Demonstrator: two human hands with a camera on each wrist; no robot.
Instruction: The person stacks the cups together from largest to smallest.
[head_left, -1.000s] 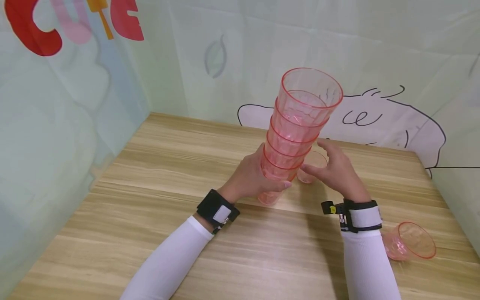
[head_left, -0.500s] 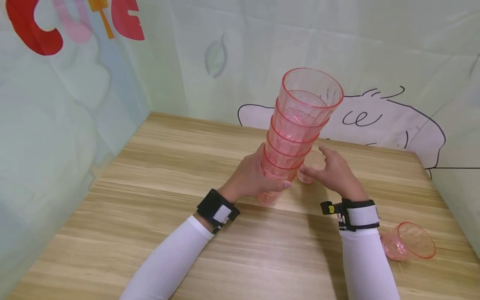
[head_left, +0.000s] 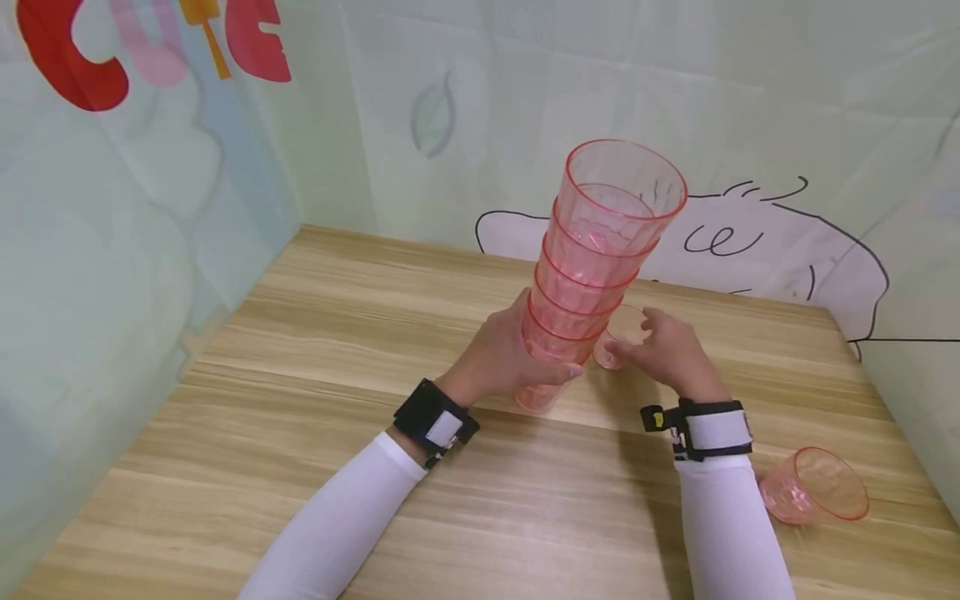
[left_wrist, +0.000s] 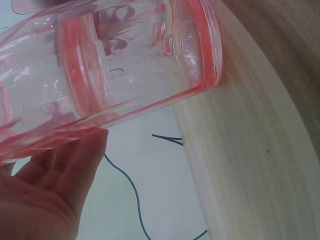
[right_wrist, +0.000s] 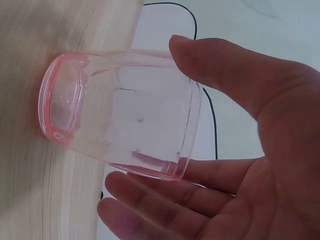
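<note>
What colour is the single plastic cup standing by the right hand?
The single transparent plastic cup is pale pink with a redder rim and base, clearest in the right wrist view.

Wood-grain table [head_left: 315,433], pale plank pattern, fills my lower view. One pink cup [head_left: 817,497] lies on its side near the table's right edge, mouth facing right and toward me, nothing touching it. Pale green sheets hang as walls round the table's left, far and right sides. Left sheet: red and pink letters [head_left: 150,46] high above the table's far-left corner. Back sheet: grey leaf print [head_left: 432,117] above the far edge, black line cartoon [head_left: 757,242] toward the far-right corner.
</note>
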